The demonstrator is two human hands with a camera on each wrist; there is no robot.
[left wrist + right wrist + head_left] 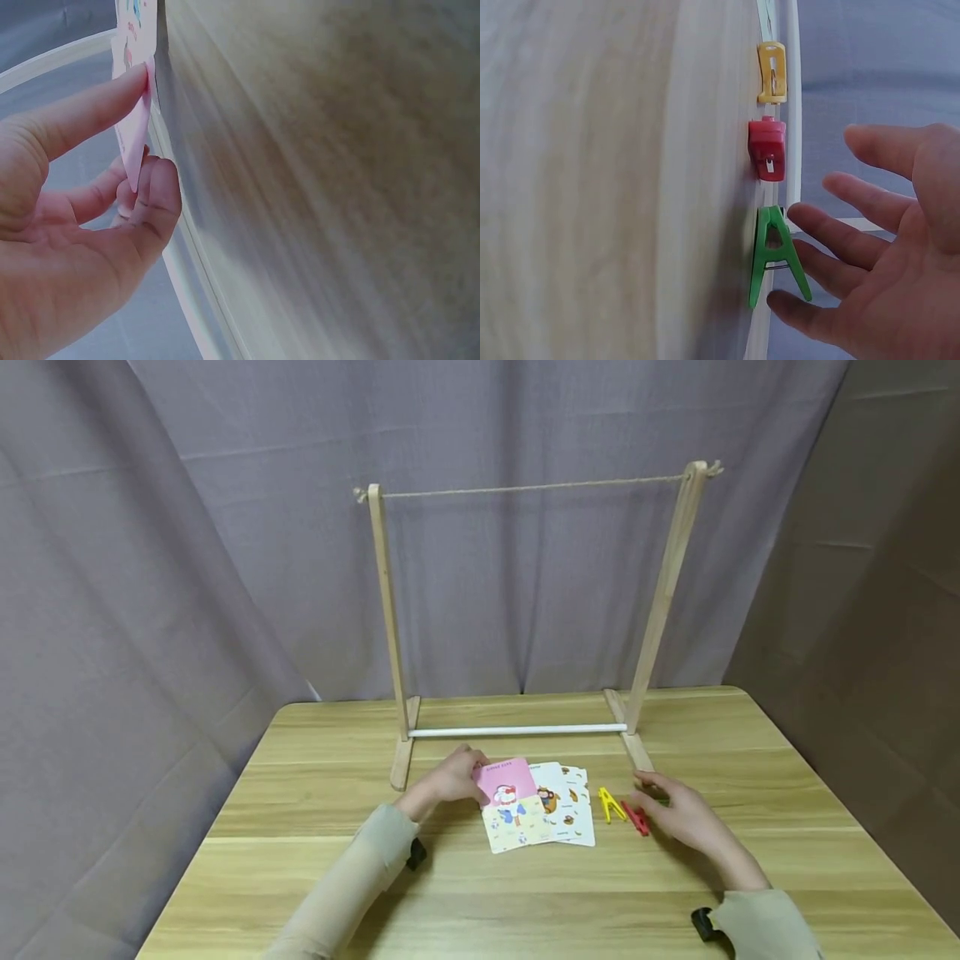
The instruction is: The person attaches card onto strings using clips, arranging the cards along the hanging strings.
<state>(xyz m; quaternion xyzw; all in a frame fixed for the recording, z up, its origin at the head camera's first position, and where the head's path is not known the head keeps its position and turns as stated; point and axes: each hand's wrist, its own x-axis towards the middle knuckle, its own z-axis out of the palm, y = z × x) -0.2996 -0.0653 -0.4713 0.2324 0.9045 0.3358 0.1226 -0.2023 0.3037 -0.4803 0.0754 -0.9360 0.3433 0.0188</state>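
Observation:
My left hand [452, 777] holds the left edge of a pink card [504, 781] at the left end of several overlapping printed cards; in the left wrist view the thumb of the hand [90, 225] presses on the pink card [135, 139], fingers at its edge. White cards [573, 810] fan out to the right. My right hand [686, 814] hovers with spread fingers beside a red clothespin [635, 818] and a yellow clothespin [611, 805]. The right wrist view shows a green clothespin [774, 255] next to the fingers of the hand [885, 247], which grip nothing.
Behind the cards stands a wooden frame, with a left post [390, 618], a right post [667, 593], a rope [525, 488] across the top and a white bar [517, 730] low down. A grey curtain [487, 577] hangs behind the wooden table [525, 902].

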